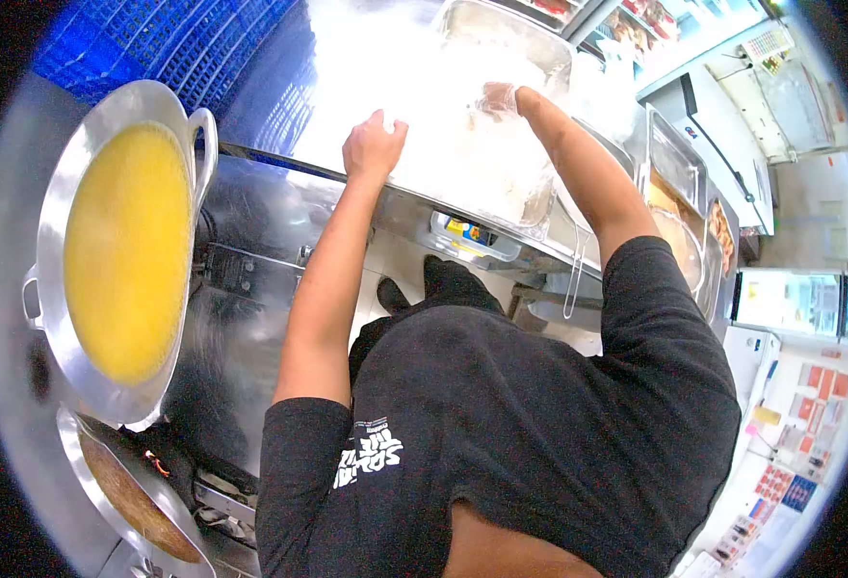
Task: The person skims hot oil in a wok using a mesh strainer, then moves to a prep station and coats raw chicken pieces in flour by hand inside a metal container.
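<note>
My left hand (375,147) is over the bright steel counter (347,58), with the thumb and a finger raised apart and nothing visible between them. Farther right, my right hand (502,100) reaches into a large metal tray (566,48) of white, powdery material (510,154). Something pale and see-through, like thin plastic, covers the right hand, and its fingers are washed out by glare. Whether it holds anything cannot be made out.
At the left stand a large two-handled pan of yellow liquid (125,250) and a second pan of brown liquid (135,496), a small flame (157,463) beside it. Blue baskets (173,48) sit at the upper left. A wire handle (574,275) juts over the counter's front edge.
</note>
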Available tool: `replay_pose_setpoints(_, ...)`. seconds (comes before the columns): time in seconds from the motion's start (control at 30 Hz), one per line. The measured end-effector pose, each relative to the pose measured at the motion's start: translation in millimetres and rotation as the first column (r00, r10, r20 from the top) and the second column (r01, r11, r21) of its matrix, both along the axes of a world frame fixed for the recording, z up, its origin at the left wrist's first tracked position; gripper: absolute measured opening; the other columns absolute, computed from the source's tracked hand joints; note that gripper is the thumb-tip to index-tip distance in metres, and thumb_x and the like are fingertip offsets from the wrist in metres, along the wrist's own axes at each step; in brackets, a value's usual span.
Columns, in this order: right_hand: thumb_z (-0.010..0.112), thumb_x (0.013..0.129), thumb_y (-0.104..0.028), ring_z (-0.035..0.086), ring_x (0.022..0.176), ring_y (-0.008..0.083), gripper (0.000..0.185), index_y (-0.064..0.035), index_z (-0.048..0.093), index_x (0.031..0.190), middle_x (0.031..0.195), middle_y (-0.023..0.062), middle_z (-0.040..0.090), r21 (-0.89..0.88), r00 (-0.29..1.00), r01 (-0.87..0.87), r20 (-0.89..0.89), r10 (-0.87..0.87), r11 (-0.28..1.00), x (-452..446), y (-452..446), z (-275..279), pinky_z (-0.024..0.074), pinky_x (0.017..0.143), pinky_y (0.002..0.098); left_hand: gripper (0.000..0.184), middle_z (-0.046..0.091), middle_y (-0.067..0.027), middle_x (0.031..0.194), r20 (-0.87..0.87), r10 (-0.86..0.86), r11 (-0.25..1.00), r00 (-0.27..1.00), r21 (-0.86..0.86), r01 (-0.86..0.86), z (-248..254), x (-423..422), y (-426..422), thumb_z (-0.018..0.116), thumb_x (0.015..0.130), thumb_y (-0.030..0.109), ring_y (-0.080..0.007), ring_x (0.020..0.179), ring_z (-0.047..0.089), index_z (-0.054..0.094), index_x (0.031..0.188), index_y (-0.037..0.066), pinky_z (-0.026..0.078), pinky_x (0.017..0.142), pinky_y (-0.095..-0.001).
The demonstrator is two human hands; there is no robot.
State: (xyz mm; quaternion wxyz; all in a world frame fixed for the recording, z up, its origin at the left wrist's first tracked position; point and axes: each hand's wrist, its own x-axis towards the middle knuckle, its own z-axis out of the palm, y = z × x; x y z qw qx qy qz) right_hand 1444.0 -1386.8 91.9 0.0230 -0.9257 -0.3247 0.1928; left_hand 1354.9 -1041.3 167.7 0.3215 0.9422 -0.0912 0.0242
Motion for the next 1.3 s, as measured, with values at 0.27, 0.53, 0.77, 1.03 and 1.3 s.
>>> replay_pose_setpoints(0.27,0.057,0.076,-0.022,0.057,0.093,0.0290,0.024,-0.0109,0.063,0.096,0.092,0.0122,0.062,-0.128,0.921,0.284,-0.239,-0.308,0.950,-114.2,25.2,-32.6,0.0443,0.079,0.0407,0.045,0.065,-0.0242,0.092,0.009,0.013,0.999,1.000,-0.049,-0.013,-3.8,0.7,1.2,0.054,0.080,0.039,-0.0394,0.090,0.062,0.063,0.104,0.002,0.048,0.081,-0.0474)
replay_pose_setpoints(0.53,0.056,0.077,-0.024,0.055,0.099,0.0294,0.026,-0.0112,0.064,0.099,0.099,0.0117,0.062,-0.173,0.947,0.321,0.068,-0.314,0.931,-158.2,116.4,-85.2,0.0422,0.085,0.0410,0.043,0.065,-0.0249,0.090,0.017,-0.001,1.000,1.000,-0.024,0.002,-1.8,0.2,-0.1,0.051,0.080,0.038,-0.0404,0.086,0.062,0.062,0.097,0.001,0.048,0.079,-0.0484)
replay_pose_setpoints(0.77,0.049,0.086,-0.024,0.048,0.116,0.0299,0.032,-0.0091,0.058,0.112,0.117,0.0147,0.057,-0.218,0.964,0.265,0.093,-0.251,0.939,-70.7,67.4,-21.7,0.0355,0.098,0.0444,0.048,0.064,-0.0260,0.094,-0.018,-0.009,1.000,1.000,-0.018,0.009,3.7,-1.5,1.1,0.052,0.081,0.038,-0.0397,0.092,0.062,0.062,0.109,0.001,0.048,0.084,-0.0465)
replay_pose_setpoints(1.03,0.051,0.083,-0.030,0.055,0.100,0.0303,0.030,-0.0089,0.060,0.102,0.106,0.0136,0.060,-0.319,0.997,-0.069,-0.006,0.070,0.945,5.0,49.2,-67.3,0.0443,0.087,0.0422,0.048,0.064,-0.0265,0.093,-0.057,-0.012,1.000,0.998,0.026,0.014,7.6,0.7,-0.9,0.052,0.081,0.038,-0.0407,0.091,0.062,0.062,0.107,0.000,0.048,0.081,-0.0477)
replay_pose_setpoints(1.3,0.055,0.078,-0.024,0.064,0.080,0.0352,0.032,-0.0082,0.061,0.106,0.086,0.0178,0.064,0.137,0.910,0.196,0.345,-0.232,0.971,-121.2,166.0,-34.8,0.0511,0.070,0.0431,0.038,0.064,-0.0252,0.079,0.126,-0.005,1.000,0.992,-0.023,0.008,-12.4,3.2,-2.2,0.052,0.080,0.037,-0.0418,0.078,0.062,0.062,0.090,0.001,0.049,0.073,-0.0498)
